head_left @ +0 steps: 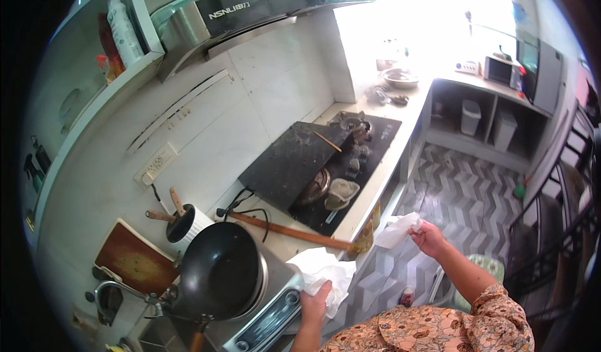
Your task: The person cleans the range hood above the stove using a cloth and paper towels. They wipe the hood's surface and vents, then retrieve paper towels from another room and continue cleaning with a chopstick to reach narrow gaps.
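Left of the left fingers (325, 286), a black wok (219, 264) obstructs. Toward the right fingers (416, 232), free air, narrowed by white paper (322, 267)

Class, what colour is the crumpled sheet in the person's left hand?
The crumpled sheet is white, shown best in the head view.

head | left fisheye of worn pair | looks down and ahead | hands (317, 299) (429, 237) near, cooktop (372, 155) beyond
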A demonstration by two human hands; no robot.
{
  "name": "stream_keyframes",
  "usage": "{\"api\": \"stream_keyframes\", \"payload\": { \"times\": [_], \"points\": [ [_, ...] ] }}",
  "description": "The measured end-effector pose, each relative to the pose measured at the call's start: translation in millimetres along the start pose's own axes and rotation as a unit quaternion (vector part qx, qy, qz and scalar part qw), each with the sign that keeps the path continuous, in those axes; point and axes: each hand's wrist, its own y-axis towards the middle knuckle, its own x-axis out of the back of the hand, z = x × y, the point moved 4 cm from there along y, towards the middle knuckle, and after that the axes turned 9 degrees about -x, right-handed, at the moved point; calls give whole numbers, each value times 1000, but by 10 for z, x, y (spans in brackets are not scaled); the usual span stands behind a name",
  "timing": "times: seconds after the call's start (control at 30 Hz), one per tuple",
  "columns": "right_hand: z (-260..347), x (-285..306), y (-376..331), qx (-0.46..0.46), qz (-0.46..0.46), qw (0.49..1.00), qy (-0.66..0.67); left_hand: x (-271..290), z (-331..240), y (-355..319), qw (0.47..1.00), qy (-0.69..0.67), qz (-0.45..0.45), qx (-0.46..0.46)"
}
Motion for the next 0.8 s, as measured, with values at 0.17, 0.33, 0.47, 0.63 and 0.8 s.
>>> {"api": "stream_keyframes", "payload": {
  "times": [0.17,0.33,0.47,0.63,0.8],
  "points": [
    [877,-839,700,29,134,988,-74,-328,253,394,985,-54,-165,-10],
    [1549,-1534,1569,141,141,934,-296,-472,493,467,954,-4,-292,-74],
    [2123,-2291,2202,309,131,869,-364,-384,682,508,929,4,-366,-60],
    [2734,-3149,3009,440,142,833,-304,-349,946,521,877,68,-475,-12],
    [3511,-3921,3525,620,41,690,-372,-482,846,788,850,103,-515,-47]
  ]
}}
